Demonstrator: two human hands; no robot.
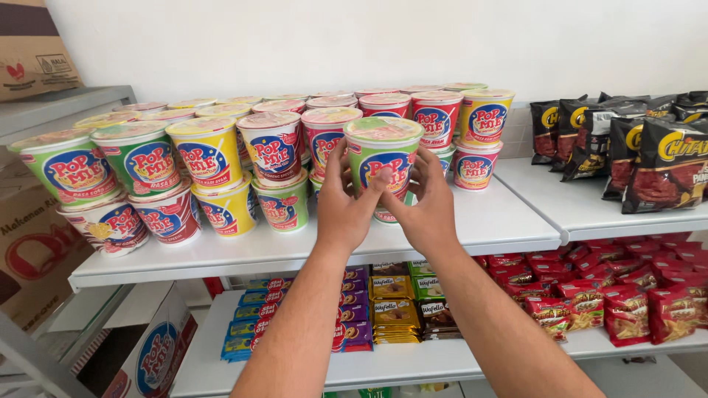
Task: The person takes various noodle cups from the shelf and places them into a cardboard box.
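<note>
Reaching forward over the white shelf point(472, 221), the left hand point(345, 203) and right hand point(428, 205) clamp together around a green plastic instant-noodle cup point(383, 158), upright and stacked on another cup. Beside and behind stand rows of yellow, green and red cups point(214, 158); black snack bags point(634, 147) lie farther right.
</note>
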